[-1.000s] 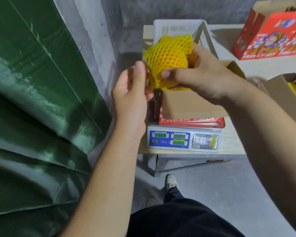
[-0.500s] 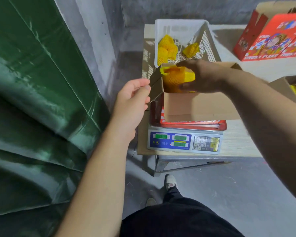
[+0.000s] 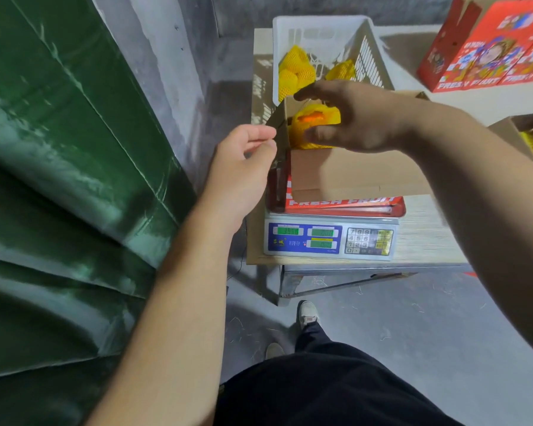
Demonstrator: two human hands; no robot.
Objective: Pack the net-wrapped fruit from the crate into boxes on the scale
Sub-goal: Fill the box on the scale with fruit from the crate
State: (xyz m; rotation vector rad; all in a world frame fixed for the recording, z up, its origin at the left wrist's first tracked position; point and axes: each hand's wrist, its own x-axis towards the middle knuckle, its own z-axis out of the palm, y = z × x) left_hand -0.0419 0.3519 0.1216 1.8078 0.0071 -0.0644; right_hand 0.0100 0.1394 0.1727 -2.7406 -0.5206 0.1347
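An open cardboard box [image 3: 351, 176] with a red "FRESH FRUIT" side stands on the blue-faced scale [image 3: 330, 241]. My right hand [image 3: 354, 118] hovers over the box mouth, fingers curled around a yellow net-wrapped fruit [image 3: 316, 124] that sits in the box's left end. My left hand [image 3: 246, 161] pinches the box's left flap [image 3: 280, 130] and holds it outward. Behind the box, the white plastic crate [image 3: 320, 29] holds a few more yellow net-wrapped fruits [image 3: 294, 69].
A green tarp [image 3: 59, 179] fills the left side next to a grey wall. Red printed fruit boxes [image 3: 490, 50] stand at the back right of the table. Another open carton [image 3: 523, 136] with yellow netting sits at the right edge. My shoes show on the concrete floor.
My right hand brought the netted fruit down from above the crate into the box. My left hand let go of the fruit and took hold of the box's left flap.
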